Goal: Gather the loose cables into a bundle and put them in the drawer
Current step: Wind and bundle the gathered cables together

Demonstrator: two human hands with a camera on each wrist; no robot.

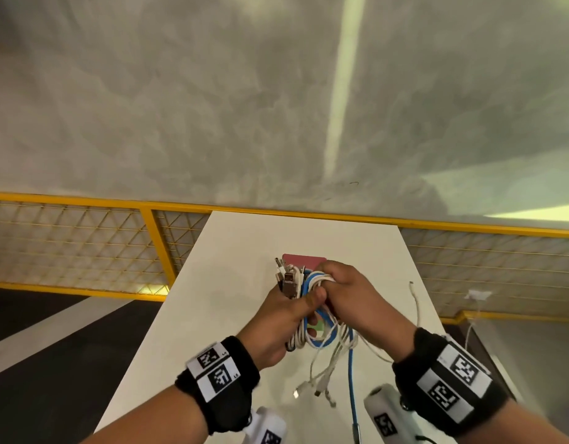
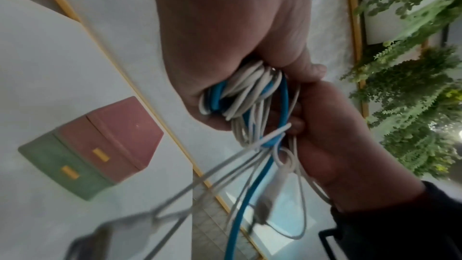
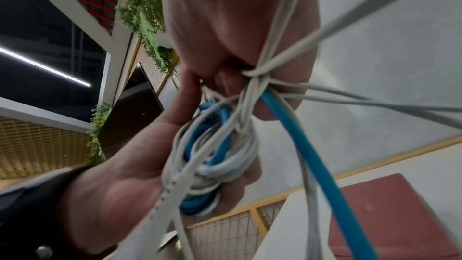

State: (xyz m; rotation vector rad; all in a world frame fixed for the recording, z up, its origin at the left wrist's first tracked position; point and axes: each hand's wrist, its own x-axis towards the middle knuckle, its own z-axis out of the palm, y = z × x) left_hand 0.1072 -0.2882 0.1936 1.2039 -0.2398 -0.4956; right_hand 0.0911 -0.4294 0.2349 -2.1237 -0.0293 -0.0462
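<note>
A coil of white and blue cables is held above the white table by both hands. My left hand grips the coil from the left, thumb on top, with USB plugs sticking up past its fingers. My right hand grips the coil's right side, and white strands wrap round it. Loose ends and a blue cable hang toward me. In the left wrist view the coil sits in my left palm. Under my hands stands a small drawer unit, pink over green with yellow handles, both drawers shut.
The narrow white table runs away from me, with drops at its left and right edges. Beyond it is a yellow railing with mesh. One thin white cable trails near the right edge. Green plants hang farther off.
</note>
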